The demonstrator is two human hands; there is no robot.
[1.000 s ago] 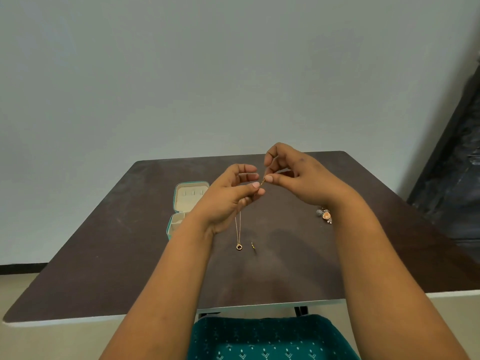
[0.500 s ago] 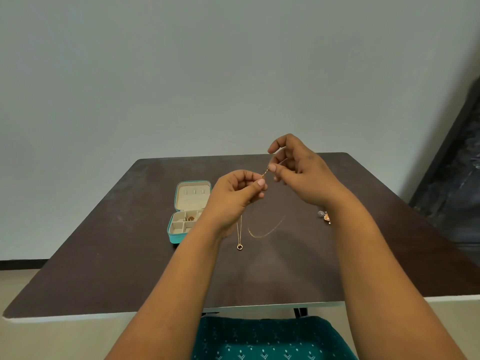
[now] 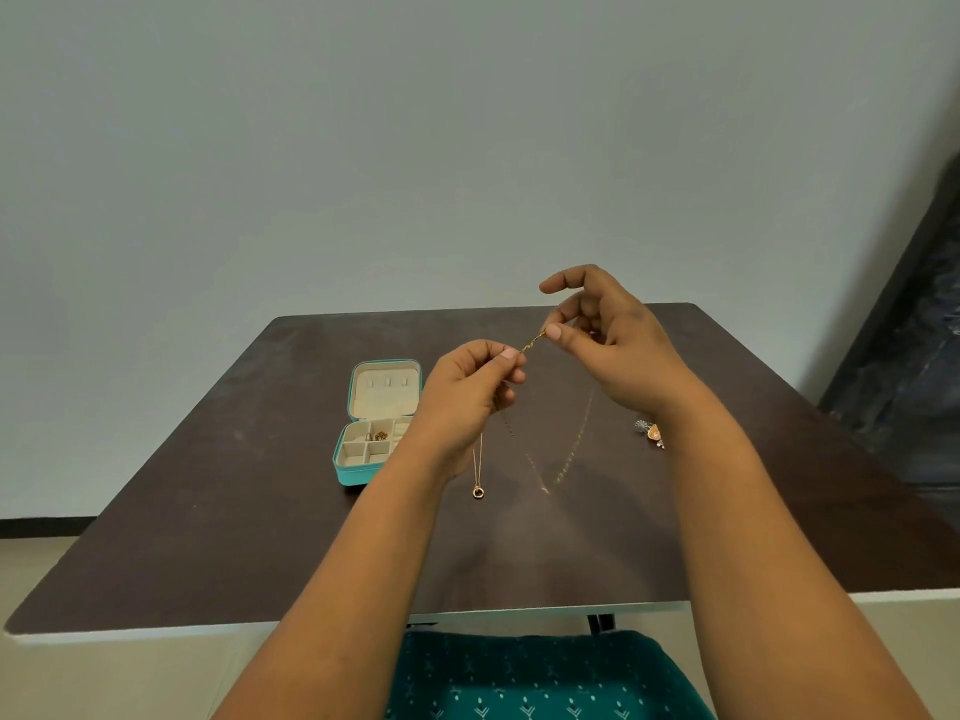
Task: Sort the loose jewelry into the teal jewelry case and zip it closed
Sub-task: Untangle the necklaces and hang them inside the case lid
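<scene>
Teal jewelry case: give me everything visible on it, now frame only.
The teal jewelry case sits unzipped on the dark table, left of the left hand, untouched. Its lid lies hinged back, with cream lining and three small tabs. The base is split into cream compartments; one holds a small gold piece. The shell looks like faux leather.

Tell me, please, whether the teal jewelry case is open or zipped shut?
Open: the case has its lid tilted back, baring cream compartments.
</scene>
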